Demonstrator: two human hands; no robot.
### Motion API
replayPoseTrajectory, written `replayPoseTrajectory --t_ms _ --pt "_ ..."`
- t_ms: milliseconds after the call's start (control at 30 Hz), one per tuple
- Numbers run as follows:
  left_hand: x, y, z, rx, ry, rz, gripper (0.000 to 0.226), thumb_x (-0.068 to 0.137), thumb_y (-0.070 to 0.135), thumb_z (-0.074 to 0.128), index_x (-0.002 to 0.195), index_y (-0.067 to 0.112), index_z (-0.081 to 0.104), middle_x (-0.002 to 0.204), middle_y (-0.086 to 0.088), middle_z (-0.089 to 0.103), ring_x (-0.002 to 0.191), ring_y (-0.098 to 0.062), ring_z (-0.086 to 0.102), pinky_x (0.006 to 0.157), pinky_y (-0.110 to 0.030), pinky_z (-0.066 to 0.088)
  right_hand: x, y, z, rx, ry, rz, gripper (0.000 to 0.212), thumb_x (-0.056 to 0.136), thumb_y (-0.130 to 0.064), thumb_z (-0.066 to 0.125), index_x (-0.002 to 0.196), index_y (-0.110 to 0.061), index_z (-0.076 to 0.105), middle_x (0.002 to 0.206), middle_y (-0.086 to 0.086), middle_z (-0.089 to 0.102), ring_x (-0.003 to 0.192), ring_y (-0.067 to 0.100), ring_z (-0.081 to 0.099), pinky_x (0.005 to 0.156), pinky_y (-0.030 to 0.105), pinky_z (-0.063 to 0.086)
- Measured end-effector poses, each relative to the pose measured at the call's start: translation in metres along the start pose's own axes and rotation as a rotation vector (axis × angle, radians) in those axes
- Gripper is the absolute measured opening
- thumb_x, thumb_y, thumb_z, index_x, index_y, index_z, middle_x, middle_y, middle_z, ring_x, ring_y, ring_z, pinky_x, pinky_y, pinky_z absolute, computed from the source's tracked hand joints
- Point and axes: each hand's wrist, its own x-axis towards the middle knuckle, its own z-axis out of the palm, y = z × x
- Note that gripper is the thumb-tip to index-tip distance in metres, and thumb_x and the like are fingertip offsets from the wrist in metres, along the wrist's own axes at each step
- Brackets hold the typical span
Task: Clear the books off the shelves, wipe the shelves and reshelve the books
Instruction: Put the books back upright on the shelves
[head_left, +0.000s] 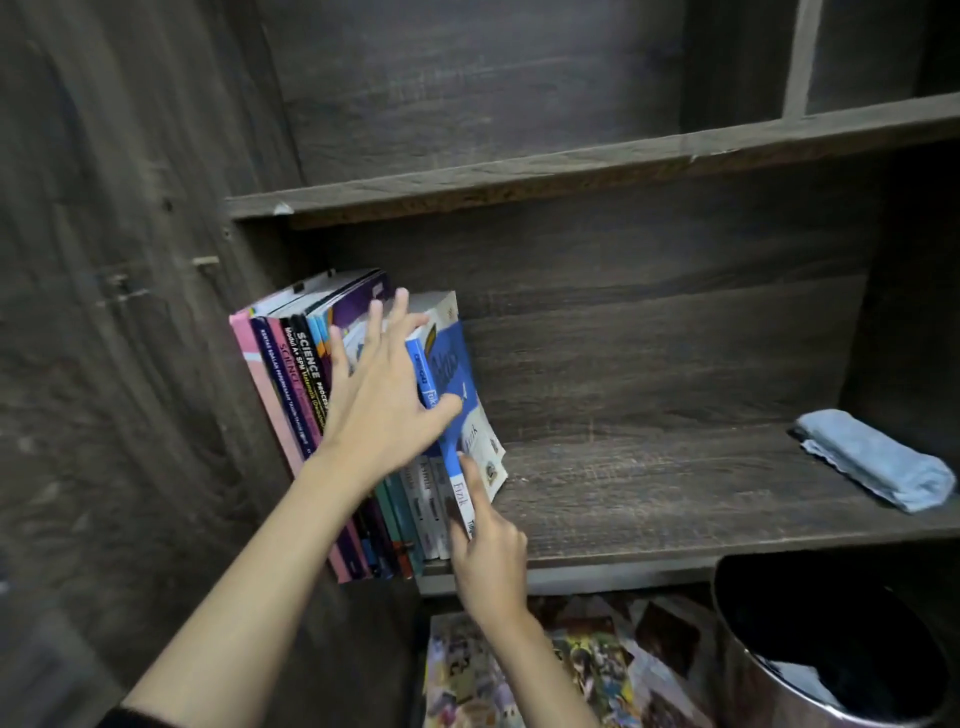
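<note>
A row of books (291, 374) stands upright at the left end of the dark wooden shelf (649, 499), leaning slightly. My left hand (384, 410) lies spread over their spines with straight fingers, its thumb on the cover of the rightmost blue and white book (452, 364). My right hand (491, 561) is lower down. Its index finger is stretched out against that book's spine near the bottom, and the other fingers are curled. A folded light-blue cloth (878, 462) lies at the right end of the same shelf.
The upper shelf (571, 171) holds nothing in view. Below the shelf lies a pile of colourful printed covers (587, 670). A dark round bin (831, 644) stands at the lower right. The cabinet's side wall rises on the left.
</note>
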Motion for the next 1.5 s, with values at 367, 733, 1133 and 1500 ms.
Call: replayPoseTrajectory --t_ms 367,733,1133,1500 --pt "0.001 -0.011 -0.006 0.013 -0.038 0.066 0.105 0.056 0.078 0.066 0.139 0.023 0.035 0.143 0.011 0.041 0.133 -0.010 0.036 0.114 -0.039 0.007 0.015 0.038 -0.018 0.244 -0.576 0.109 0.118 0.067 -0.016 0.078 0.142 -0.059 -0.002 0.156 -0.024 0.014 0.141 0.006 0.026 0.114 0.033 0.029" --pt "0.007 -0.018 -0.008 -0.030 -0.032 0.058 0.103 0.052 0.061 0.079 0.139 0.028 0.037 0.142 0.011 0.043 0.132 -0.012 0.036 0.105 -0.031 0.014 0.013 0.068 0.012 0.390 -0.460 0.265 0.108 0.040 -0.056 0.088 0.132 -0.058 0.033 0.139 -0.006 0.049 0.129 0.014 0.046 0.108 0.042 0.040" --pt "0.009 -0.017 0.012 0.008 0.087 0.027 0.093 0.060 0.052 0.079 0.139 0.026 0.038 0.136 0.009 0.046 0.126 -0.015 0.035 0.100 -0.029 0.010 0.012 0.073 0.012 0.353 -0.391 0.332 0.085 0.073 -0.013 0.081 0.142 -0.029 0.035 0.129 -0.001 0.046 0.118 0.016 0.052 0.083 0.002 0.040" --pt "0.006 -0.010 0.009 0.068 0.028 0.003 0.088 0.071 0.042 0.075 0.144 0.022 0.031 0.144 0.005 0.041 0.133 -0.016 0.032 0.115 -0.042 0.009 0.013 0.082 0.021 0.305 -0.409 0.366 0.085 0.069 -0.019 0.084 0.139 -0.042 0.041 0.142 0.000 0.049 0.131 0.017 0.045 0.112 0.040 0.036"
